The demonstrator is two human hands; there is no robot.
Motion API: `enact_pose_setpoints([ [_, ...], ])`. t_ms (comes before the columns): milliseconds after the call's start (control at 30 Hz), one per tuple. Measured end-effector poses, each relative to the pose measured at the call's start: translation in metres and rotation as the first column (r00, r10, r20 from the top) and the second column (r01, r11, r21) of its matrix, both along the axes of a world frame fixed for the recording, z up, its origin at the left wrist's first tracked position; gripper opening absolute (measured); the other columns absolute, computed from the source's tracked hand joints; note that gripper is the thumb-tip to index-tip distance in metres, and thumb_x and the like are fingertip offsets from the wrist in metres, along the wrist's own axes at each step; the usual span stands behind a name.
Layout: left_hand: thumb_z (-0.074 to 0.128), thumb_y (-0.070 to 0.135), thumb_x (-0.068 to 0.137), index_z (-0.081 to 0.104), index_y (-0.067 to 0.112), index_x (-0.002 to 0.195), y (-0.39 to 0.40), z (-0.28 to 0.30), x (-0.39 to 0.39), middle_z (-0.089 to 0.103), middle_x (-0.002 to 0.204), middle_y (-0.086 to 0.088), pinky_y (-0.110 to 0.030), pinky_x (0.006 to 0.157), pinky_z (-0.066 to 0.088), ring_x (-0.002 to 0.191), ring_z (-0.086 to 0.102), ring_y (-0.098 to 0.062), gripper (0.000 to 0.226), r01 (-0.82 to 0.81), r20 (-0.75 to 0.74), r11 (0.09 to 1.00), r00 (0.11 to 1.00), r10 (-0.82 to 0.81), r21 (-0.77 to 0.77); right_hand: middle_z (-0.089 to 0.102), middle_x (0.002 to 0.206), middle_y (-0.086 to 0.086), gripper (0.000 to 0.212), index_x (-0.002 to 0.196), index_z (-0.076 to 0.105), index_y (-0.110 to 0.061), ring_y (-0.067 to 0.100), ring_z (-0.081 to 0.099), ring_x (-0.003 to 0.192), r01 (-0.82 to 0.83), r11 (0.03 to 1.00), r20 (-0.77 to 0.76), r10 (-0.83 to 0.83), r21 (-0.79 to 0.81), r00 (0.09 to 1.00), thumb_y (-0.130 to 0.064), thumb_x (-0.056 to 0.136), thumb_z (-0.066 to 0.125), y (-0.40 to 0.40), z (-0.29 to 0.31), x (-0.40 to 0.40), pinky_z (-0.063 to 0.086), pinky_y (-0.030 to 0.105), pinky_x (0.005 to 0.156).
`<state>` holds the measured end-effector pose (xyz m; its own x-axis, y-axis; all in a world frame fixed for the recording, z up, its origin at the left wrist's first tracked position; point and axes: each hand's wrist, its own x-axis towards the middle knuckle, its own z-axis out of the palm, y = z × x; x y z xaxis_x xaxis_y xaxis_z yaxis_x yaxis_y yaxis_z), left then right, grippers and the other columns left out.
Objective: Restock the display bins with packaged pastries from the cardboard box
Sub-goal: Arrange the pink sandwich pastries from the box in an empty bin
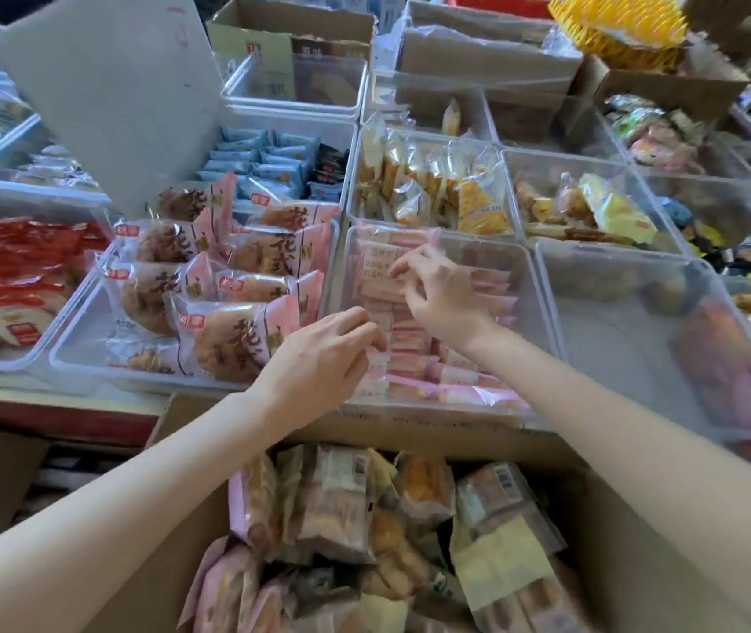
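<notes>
Nearest the camera sits the open cardboard box [638, 564], its inside heaped with packaged pastries [341, 509] in clear, pink and pale yellow wrappers, lying at all angles. Just beyond its far wall, at the near edge of the counter [44, 406], stands a clear display bin [542, 322] holding pink-wrapped pastries [410, 372] laid in neat rows. Both bare forearms reach over the box into this bin. The left hand [323, 354] is at the bin's near left corner, fingers curled, its grip pinching the edge of one pink packet between thumb and fingertips. The right hand [437, 294] is farther in, over the middle of the rows, fingers bent and fingertips down on the packets; whether its grip actually has hold of one I cannot tell. Left of this bin, another clear bin [72, 363] carries large round cakes [223, 335] in pink-and-clear bags printed with dark characters. Farther left lie red-wrapped snacks [22, 253]. To the right stands a clear bin [616, 358] with only a dark packet against its right wall. Behind, toward the counter's far edge, are bins of blue packets [259, 162] and of yellow-and-clear wrapped sticks [433, 185], with a grey cardboard flap [108, 89] leaning up at the left.
</notes>
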<state>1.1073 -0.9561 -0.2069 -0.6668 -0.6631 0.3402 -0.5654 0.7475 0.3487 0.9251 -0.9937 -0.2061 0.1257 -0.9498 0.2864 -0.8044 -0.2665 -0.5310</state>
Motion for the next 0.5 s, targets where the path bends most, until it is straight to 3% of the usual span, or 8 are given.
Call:
enact_pose_setpoints([
  [67, 0.041, 0.011, 0.083, 0.064, 0.009, 0.082, 0.023, 0.000, 0.009, 0.060, 0.083, -0.003, -0.029, 0.062, 0.051, 0.074, 0.060, -0.020, 0.023, 0.083, 0.012, 0.997, 0.997, -0.083, -0.007, 0.065, 0.090, 0.012, 0.018, 0.089, 0.067, 0.000, 0.020, 0.063, 0.081, -0.210, 0.975, 0.000, 0.210, -0.066, 0.978, 0.008, 0.084, 0.052, 0.037, 0.016, 0.012, 0.048, 0.019, 0.073],
  [167, 0.043, 0.013, 0.084, 0.065, 0.011, 0.076, 0.054, -0.008, 0.030, 0.061, 0.079, -0.002, -0.027, 0.059, 0.050, 0.070, 0.060, -0.020, 0.023, 0.198, 0.093, 0.980, 0.976, -0.195, -0.022, 0.067, 0.083, 0.006, 0.018, 0.087, 0.068, -0.005, 0.017, 0.063, 0.075, -0.440, 0.897, -0.092, 0.443, 0.046, 0.892, 0.003, 0.082, 0.053, 0.087, 0.016, 0.028, 0.050, 0.025, 0.070],
  [233, 0.044, 0.015, 0.084, 0.063, 0.013, 0.070, 0.072, -0.018, 0.047, 0.059, 0.072, 0.000, -0.023, 0.054, 0.044, 0.064, 0.057, -0.018, 0.023, 0.227, 0.159, 0.974, 0.962, -0.222, -0.014, 0.065, 0.082, 0.003, 0.019, 0.085, 0.068, -0.009, 0.021, 0.063, 0.073, -0.446, 0.885, -0.122, 0.461, 0.130, 0.879, -0.004, 0.082, 0.050, 0.108, 0.008, 0.039, 0.052, 0.035, 0.065],
  [367, 0.044, 0.021, 0.077, 0.057, 0.017, 0.063, 0.092, -0.041, 0.076, 0.053, 0.061, 0.004, -0.023, 0.046, 0.041, 0.054, 0.053, -0.016, 0.019, 0.263, 0.330, 0.965, 0.909, -0.254, 0.016, 0.062, 0.079, 0.003, 0.023, 0.083, 0.067, -0.010, 0.025, 0.061, 0.061, -0.489, 0.862, -0.234, 0.507, 0.134, 0.830, -0.013, 0.083, 0.044, 0.130, -0.002, 0.060, 0.050, 0.034, 0.050],
  [433, 0.044, 0.023, 0.074, 0.061, 0.017, 0.066, 0.094, -0.050, 0.087, 0.058, 0.069, 0.002, -0.024, 0.055, 0.041, 0.062, 0.054, -0.018, 0.020, 0.191, 0.392, 0.982, 0.903, -0.174, -0.004, 0.062, 0.090, 0.007, 0.023, 0.095, 0.066, -0.008, 0.031, 0.062, 0.069, -0.511, 0.835, -0.281, 0.550, 0.205, 0.786, -0.012, 0.086, 0.044, 0.138, -0.008, 0.073, 0.051, 0.039, 0.055],
  [500, 0.041, 0.024, 0.073, 0.062, 0.011, 0.071, 0.093, -0.052, 0.091, 0.059, 0.076, -0.008, -0.033, 0.054, 0.047, 0.063, 0.056, -0.028, 0.025, -0.029, 0.442, 0.999, 0.896, 0.038, -0.027, 0.056, 0.114, 0.011, 0.027, 0.115, 0.058, -0.006, 0.035, 0.061, 0.084, -0.491, 0.807, -0.329, 0.584, 0.327, 0.742, -0.008, 0.090, 0.047, 0.143, -0.024, 0.085, 0.049, 0.043, 0.066],
])
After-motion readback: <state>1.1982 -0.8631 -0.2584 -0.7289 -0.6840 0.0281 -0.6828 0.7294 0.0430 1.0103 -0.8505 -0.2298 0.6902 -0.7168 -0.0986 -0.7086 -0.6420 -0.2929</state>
